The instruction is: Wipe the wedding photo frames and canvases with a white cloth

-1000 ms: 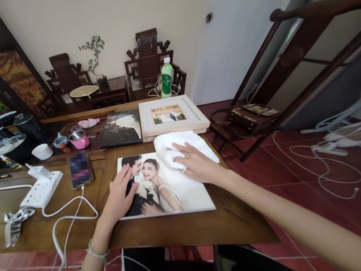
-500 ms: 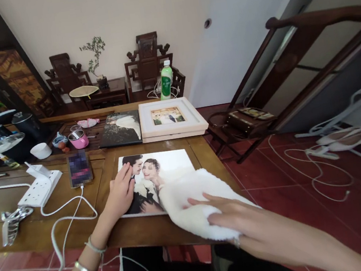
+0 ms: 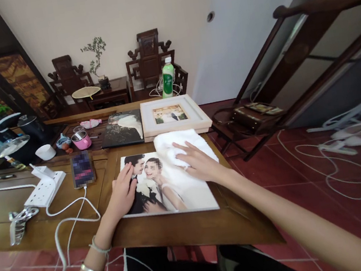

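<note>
Left hand [image 3: 123, 194] lies open on the photo [image 3: 192, 195], right hand [image 3: 195, 164] presses open on the towel [image 3: 168, 144]; a strong push may slide the photo off the table [image 3: 182, 235].

Towel [image 3: 172, 148] on photo panel [image 3: 189, 195]; framed picture [image 3: 173, 115] behind, phone [image 3: 82, 169] left.

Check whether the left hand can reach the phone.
Probably yes: the left hand rests on the left edge of the photo print, and only bare table separates it from the phone.
</note>
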{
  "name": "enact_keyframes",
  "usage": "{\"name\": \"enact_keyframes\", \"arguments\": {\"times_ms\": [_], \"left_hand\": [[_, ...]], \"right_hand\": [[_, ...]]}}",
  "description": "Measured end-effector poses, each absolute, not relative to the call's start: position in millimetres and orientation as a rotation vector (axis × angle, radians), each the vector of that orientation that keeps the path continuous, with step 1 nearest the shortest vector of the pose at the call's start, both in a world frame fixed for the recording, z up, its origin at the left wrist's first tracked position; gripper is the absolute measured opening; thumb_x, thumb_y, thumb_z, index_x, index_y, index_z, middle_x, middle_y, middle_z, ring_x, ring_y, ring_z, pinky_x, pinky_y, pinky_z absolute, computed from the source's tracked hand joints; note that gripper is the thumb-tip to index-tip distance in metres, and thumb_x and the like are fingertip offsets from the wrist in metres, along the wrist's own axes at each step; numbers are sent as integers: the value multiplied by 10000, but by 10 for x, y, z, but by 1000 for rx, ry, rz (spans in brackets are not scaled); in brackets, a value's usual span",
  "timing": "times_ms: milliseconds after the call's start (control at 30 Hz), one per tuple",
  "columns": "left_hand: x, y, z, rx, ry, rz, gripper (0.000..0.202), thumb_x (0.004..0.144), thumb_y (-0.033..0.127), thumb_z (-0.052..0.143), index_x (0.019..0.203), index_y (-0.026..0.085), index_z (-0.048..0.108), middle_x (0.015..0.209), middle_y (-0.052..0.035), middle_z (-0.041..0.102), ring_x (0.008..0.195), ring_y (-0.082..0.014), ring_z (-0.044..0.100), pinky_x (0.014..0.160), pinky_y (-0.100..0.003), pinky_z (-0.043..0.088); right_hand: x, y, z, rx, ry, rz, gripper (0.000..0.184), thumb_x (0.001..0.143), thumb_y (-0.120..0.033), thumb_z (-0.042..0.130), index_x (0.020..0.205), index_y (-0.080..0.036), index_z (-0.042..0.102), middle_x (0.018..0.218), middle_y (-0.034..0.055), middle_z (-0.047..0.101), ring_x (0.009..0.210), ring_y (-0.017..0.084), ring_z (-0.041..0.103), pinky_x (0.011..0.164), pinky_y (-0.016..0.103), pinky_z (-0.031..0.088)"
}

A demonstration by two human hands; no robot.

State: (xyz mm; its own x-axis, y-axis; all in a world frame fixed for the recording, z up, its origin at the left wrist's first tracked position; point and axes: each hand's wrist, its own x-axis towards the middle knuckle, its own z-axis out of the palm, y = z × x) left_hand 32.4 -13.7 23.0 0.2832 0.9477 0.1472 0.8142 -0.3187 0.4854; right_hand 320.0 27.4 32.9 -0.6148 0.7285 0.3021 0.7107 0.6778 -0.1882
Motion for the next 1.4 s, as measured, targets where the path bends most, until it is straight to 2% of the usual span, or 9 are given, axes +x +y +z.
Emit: {"name": "enact_keyframes", "arguments": {"times_ms": [167,300,433,567,667,800,1033,1300,1400], "left_hand": [[317,-115,184,2234,1600,604,474,965,290,279,1424,195,352,1516,-120,323,1398,-250,292,1076,-520,289],[301,-88,154,2255,1593,618,470,962,283,274,1416,206,368,1511,-117,335,1390,-256,307,1061,-515,316],[307,-84,153,2266,1601,615,470,960,281,275,1411,191,375,1506,-123,343,1386,-262,312,1061,-518,318],[321,-97,162,2325,1599,573,472,959,258,263,1409,174,378,1511,-135,326,1387,-274,304,1051,-517,329],[316,-104,163,2374,1580,530,473,955,245,258,1403,167,387,1516,-145,310,1393,-284,290,1041,-519,340],[312,-95,166,2374,1565,530,472,957,246,256,1405,166,382,1521,-143,302,1398,-275,282,1049,-505,333],[358,-53,157,2274,1605,616,473,947,246,294,1408,178,374,1510,-136,327,1394,-267,297,1058,-514,320],[373,-43,191,2217,1613,636,464,944,255,320,1398,195,394,1502,-120,349,1386,-267,315,1073,-527,307],[367,-48,188,2232,1604,627,456,949,259,313,1394,212,403,1509,-113,338,1391,-266,306,1076,-526,303]], "right_hand": [[3235,-301,334,-1044,-2572,140,352,628,14,448,895,-108,642,1361,242,491,1370,333,275,1099,605,212],[3249,-935,514,-991,-2619,276,377,542,34,403,775,-161,627,1411,147,466,1375,282,286,1131,559,187],[3267,-1233,742,-997,-2689,471,376,521,19,417,761,-190,617,1387,104,505,1351,248,344,1134,454,265],[3275,-1026,755,-1053,-2735,473,419,539,31,430,826,-191,640,1426,94,459,1353,274,341,1108,476,307],[3257,-649,638,-1067,-2711,359,410,595,34,434,885,-174,638,1463,123,400,1380,277,282,1117,518,263],[3209,-99,507,-1057,-2685,227,357,657,28,434,909,-143,620,1416,212,438,1388,263,263,1121,560,187],[3199,292,419,-1179,-2627,115,375,685,17,433,987,-97,624,1347,271,490,1384,298,258,1085,608,207],[3339,-745,423,-999,-2618,213,335,581,10,406,756,-161,635,1424,158,440,1387,295,251,1116,606,164],[3395,-1093,531,-866,-2669,295,320,574,-10,417,734,-186,632,1415,109,463,1381,268,276,1131,547,209]]}}
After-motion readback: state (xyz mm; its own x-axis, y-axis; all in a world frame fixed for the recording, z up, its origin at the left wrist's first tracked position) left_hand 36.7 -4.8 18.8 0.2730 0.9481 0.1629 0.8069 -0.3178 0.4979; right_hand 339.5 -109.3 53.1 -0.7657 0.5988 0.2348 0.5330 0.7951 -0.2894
